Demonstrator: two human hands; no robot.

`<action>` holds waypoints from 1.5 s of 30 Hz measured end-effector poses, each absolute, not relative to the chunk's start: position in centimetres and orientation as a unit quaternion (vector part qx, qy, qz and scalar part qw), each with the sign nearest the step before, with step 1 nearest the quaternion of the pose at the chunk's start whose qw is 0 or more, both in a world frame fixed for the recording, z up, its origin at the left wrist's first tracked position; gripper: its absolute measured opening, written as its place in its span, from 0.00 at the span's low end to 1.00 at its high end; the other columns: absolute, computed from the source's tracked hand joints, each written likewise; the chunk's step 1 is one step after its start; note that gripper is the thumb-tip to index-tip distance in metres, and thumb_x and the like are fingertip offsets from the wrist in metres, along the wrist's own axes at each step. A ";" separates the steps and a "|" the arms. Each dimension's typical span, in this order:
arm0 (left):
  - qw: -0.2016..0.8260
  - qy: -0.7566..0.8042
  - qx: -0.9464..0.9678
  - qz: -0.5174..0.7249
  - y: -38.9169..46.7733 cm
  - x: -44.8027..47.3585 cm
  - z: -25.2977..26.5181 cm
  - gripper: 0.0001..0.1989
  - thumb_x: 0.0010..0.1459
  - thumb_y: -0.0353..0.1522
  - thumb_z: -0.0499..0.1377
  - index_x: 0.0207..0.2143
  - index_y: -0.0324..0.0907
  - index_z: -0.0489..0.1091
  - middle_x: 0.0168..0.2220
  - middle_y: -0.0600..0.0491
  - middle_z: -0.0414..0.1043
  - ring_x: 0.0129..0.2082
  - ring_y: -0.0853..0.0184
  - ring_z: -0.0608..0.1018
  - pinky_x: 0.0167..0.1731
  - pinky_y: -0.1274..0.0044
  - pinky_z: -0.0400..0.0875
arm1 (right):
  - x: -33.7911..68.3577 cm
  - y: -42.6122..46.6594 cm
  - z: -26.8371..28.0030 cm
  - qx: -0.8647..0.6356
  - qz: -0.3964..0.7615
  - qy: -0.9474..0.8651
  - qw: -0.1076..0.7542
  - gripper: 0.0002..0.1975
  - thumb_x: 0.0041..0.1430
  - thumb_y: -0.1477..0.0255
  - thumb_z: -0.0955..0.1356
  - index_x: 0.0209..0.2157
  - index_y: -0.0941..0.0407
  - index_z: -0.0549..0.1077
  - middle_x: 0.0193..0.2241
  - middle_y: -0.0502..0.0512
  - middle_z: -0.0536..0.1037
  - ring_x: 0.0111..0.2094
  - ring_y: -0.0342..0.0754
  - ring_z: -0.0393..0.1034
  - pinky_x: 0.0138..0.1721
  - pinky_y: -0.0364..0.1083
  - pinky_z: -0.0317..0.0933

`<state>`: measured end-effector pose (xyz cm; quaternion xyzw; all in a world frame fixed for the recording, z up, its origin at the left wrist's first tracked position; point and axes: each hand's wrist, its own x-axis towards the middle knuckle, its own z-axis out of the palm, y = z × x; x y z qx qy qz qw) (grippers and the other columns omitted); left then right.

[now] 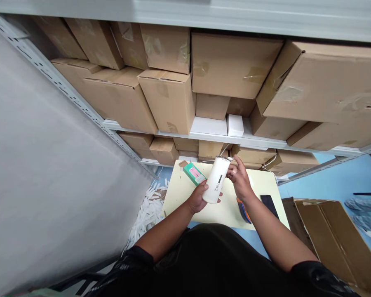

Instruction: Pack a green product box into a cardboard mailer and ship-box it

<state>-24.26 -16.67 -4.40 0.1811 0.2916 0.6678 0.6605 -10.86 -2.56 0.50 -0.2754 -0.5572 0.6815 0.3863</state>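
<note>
In my left hand (199, 199) is a white tumbler (216, 179), tilted, with a dark mark and lettering on its side and a metallic-looking rim at the top. The left thumb lies on the front near its base, and fingertips show round the far side. Beside the tumbler's upper end is my right hand (240, 181), its index finger stretched toward the rim and the other fingers bent. A small whitish bit shows by that fingertip, too small to name. Behind the tumbler, a green and pink box (194, 173) lies on the pale yellow table (179, 206).
An orange and blue object (243, 211) lies under my right forearm, with a black phone (268, 205) to its right. Shelves (210, 125) packed with cardboard boxes (170, 101) rise beyond the table. White scraps (145, 212) cover the left floor; an open carton (336, 235) stands right.
</note>
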 end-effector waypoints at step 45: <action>0.254 0.921 0.174 0.237 -3.9 -34.9 -18.1 0.61 0.48 0.41 0.69 0.74 0.34 0.36 0.65 0.29 0.60 0.66 0.39 0.66 0.57 0.57 0.68 | -1.2 0.0 -5.2 -0.454 0.590 -0.527 0.409 0.30 0.45 0.60 0.82 0.49 0.50 0.74 0.46 0.57 0.81 0.49 0.56 0.75 0.55 0.58 0.67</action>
